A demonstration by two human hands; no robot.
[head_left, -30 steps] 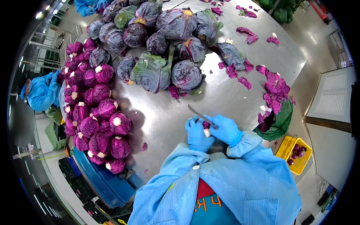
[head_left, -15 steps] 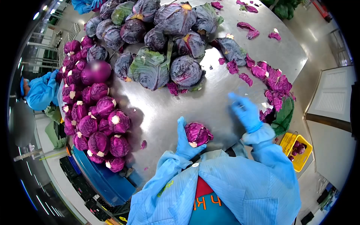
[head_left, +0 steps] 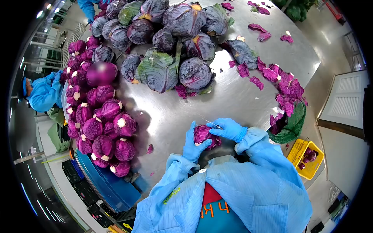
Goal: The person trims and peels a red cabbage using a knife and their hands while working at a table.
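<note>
My left hand (head_left: 193, 144), in a blue glove, grips a small purple cabbage (head_left: 204, 134) from its left side, close to my body. On the right of the cabbage is my right hand (head_left: 229, 130), closed on a knife (head_left: 213, 125) whose thin blade points up and left over the top of the cabbage. Trimmed purple cabbages (head_left: 103, 145) with pale stem ends are piled on the left of the steel table (head_left: 171, 116). Darker cabbages with outer leaves (head_left: 195, 73) lie in a heap at the far side.
Loose purple leaves (head_left: 289, 87) trail along the right edge into a green net (head_left: 294, 124). A yellow basket (head_left: 311, 167) holds cabbage pieces. At the left stand a blue bin (head_left: 105, 182) and a person in blue (head_left: 43, 93); another person's sleeve (head_left: 87, 7) shows at top left.
My right hand swung out to the right, then came back to the cabbage with the knife. My left hand turned the cabbage upright into view. One more purple cabbage appeared, blurred, on the left pile.
</note>
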